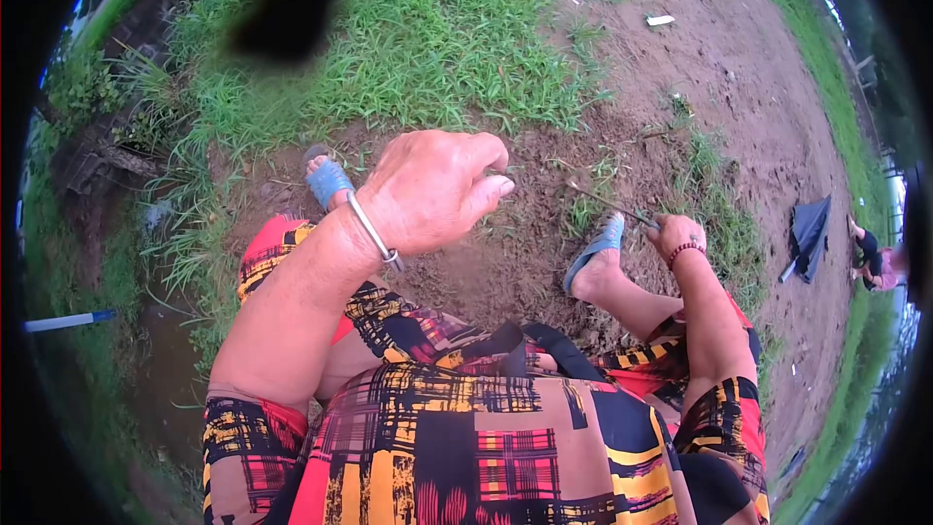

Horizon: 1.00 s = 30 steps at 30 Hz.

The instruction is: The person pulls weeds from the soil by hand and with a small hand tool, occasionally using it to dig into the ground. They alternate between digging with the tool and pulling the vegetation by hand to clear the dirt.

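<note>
My left hand, with a silver bangle on the wrist, is raised over the bare soil in the middle. Its fingers are curled and the thumb is close to the forefinger; what lies between them, if anything, is too small to make out. My right hand, wearing a beaded bracelet, is wrapped round the near end of a thin dark metal tool. The tool points left and away, above the soil beside my right foot, and its exact kind cannot be told. Damp brown soil with small weeds lies between my feet.
Thick green grass grows ahead. My blue sandals stand on either side of the soil. A muddy ditch runs at left. A dark umbrella-like thing and a seated person are at far right.
</note>
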{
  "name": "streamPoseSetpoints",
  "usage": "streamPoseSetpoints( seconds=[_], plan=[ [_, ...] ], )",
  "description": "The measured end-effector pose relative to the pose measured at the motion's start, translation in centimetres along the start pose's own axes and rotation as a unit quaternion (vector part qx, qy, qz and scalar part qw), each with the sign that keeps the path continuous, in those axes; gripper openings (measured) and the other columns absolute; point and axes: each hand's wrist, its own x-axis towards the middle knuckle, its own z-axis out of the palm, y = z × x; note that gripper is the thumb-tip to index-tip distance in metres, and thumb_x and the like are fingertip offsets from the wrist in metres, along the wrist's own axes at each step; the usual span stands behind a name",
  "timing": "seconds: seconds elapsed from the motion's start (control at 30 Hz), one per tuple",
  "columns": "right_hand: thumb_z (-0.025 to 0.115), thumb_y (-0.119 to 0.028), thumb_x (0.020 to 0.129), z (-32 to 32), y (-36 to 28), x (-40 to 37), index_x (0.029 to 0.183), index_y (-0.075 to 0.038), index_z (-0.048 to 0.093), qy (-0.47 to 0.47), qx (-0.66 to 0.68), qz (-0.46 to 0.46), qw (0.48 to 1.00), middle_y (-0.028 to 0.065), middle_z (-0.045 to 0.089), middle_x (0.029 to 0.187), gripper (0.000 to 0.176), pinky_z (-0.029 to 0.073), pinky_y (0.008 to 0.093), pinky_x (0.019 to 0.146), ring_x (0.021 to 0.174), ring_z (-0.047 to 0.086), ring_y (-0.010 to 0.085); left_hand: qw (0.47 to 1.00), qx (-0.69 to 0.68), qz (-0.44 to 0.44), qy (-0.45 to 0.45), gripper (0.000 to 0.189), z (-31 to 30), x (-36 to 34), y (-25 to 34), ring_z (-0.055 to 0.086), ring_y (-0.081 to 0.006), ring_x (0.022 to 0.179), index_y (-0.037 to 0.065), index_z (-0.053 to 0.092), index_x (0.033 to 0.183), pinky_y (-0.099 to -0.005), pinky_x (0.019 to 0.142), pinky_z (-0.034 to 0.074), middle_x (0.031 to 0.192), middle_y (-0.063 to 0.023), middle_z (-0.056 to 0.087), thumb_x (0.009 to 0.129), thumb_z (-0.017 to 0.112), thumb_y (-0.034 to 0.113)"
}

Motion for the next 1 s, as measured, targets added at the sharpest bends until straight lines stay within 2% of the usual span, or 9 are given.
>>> streamPoseSetpoints(
  seconds=[0.1, 0.17, 0.3, 0.4, 0.5, 0.6, 0.73, 0.93, 1.0],
  plan=[
    [0.055, -0.04, 0.079, -2.3, 0.6, 0.9, 0.092, -0.012, 0.064, 0.046, 0.007, 0.042, 0.998, 0.0133, 0.065, 0.091, 0.032, 0.048, 0.0388, 0.077, 0.088, 0.062, 0.0285, 1.0, 0.005, 0.006, 0.003, 0.016, -0.1, 0.2, 0.0, 0.057, -0.0284, 0.059, 0.004, 0.056, 0.087, -0.036, 0.054, 0.045, 0.063, -0.0103, 0.057, 0.078, 0.06, 0.017],
    [0.054, -0.042, 0.079, -2.3, -2.0, 1.3, 0.092, -0.011, 0.064, 0.036, 0.066, -0.003, 0.997, 0.0132, 0.064, 0.093, 0.034, 0.047, 0.0396, 0.078, 0.09, 0.061, 0.0289, 1.0, 0.001, 0.001, 0.004, 0.016, -0.1, 0.2, -0.1, 0.057, -0.0281, 0.059, 0.004, 0.056, 0.087, -0.0358, 0.054, 0.044, 0.063, -0.0104, 0.057, 0.078, 0.06, 0.016],
    [0.049, -0.047, 0.081, 0.4, -11.5, 2.5, 0.103, -0.008, 0.062, -0.063, 0.187, -0.092, 0.976, 0.0157, 0.061, 0.106, 0.046, 0.044, 0.0408, 0.087, 0.101, 0.057, 0.0301, 1.0, -0.005, -0.022, -0.007, 0.015, 0.1, 0.4, -0.1, 0.058, -0.0273, 0.059, 0.003, 0.056, 0.086, -0.0352, 0.054, 0.044, 0.064, -0.0111, 0.057, 0.077, 0.06, 0.014],
    [0.049, -0.046, 0.082, 1.9, -14.0, 3.5, 0.107, -0.007, 0.061, -0.111, 0.172, -0.08, 0.975, 0.0153, 0.059, 0.111, 0.047, 0.043, 0.0388, 0.091, 0.106, 0.055, 0.0292, 0.999, 0.005, -0.035, -0.013, 0.014, 0.4, 0.5, -0.4, 0.059, -0.0272, 0.06, 0.003, 0.056, 0.086, -0.0345, 0.054, 0.045, 0.065, -0.0116, 0.058, 0.077, 0.06, 0.014],
    [0.05, -0.046, 0.082, 1.5, -8.8, 3.7, 0.108, -0.008, 0.06, -0.105, 0.151, -0.033, 0.982, 0.0141, 0.058, 0.114, 0.048, 0.042, 0.0378, 0.091, 0.106, 0.055, 0.0277, 0.999, 0.0, -0.037, -0.026, 0.015, 0.2, 0.7, -0.1, 0.06, -0.0277, 0.061, 0.003, 0.056, 0.087, -0.0341, 0.055, 0.046, 0.068, -0.0126, 0.06, 0.077, 0.06, 0.014],
    [0.052, -0.044, 0.081, 4.3, 0.6, 5.9, 0.11, -0.01, 0.061, -0.12, 0.116, 0.097, 0.981, 0.0122, 0.057, 0.117, 0.046, 0.044, 0.0373, 0.09, 0.109, 0.054, 0.0255, 0.999, 0.009, -0.035, -0.024, 0.016, 0.0, 0.6, 0.0, 0.06, -0.0277, 0.062, 0.003, 0.056, 0.087, -0.0342, 0.055, 0.046, 0.069, -0.013, 0.06, 0.077, 0.06, 0.015],
    [0.054, -0.037, 0.08, -0.3, 8.0, 1.4, 0.102, -0.007, 0.064, -0.039, 0.003, 0.209, 0.977, 0.0139, 0.062, 0.107, 0.038, 0.047, 0.0358, 0.085, 0.1, 0.059, 0.0269, 0.999, 0.013, -0.032, -0.024, 0.016, 0.3, 1.0, 0.1, 0.06, -0.0276, 0.062, 0.004, 0.057, 0.087, -0.0344, 0.056, 0.046, 0.069, -0.0128, 0.06, 0.078, 0.06, 0.016],
    [0.059, -0.041, 0.076, -2.4, 12.5, -2.1, 0.1, -0.006, 0.064, -0.017, 0.035, 0.208, 0.977, 0.0158, 0.062, 0.103, 0.043, 0.047, 0.0381, 0.083, 0.097, 0.059, 0.0294, 0.996, 0.021, -0.062, -0.054, 0.017, 1.9, 1.5, -0.8, 0.06, -0.0282, 0.064, 0.005, 0.058, 0.087, -0.0355, 0.058, 0.047, 0.068, -0.0122, 0.061, 0.078, 0.06, 0.019],
    [0.057, -0.04, 0.077, -3.1, 12.0, -2.4, 0.099, -0.007, 0.064, -0.029, 0.041, 0.141, 0.989, 0.0171, 0.062, 0.1, 0.04, 0.047, 0.0391, 0.083, 0.095, 0.06, 0.0294, 0.994, 0.028, -0.088, -0.064, 0.018, 2.4, 1.6, -1.1, 0.06, -0.0284, 0.064, 0.005, 0.058, 0.087, -0.036, 0.059, 0.046, 0.068, -0.0122, 0.06, 0.078, 0.059, 0.02]
  ],
)
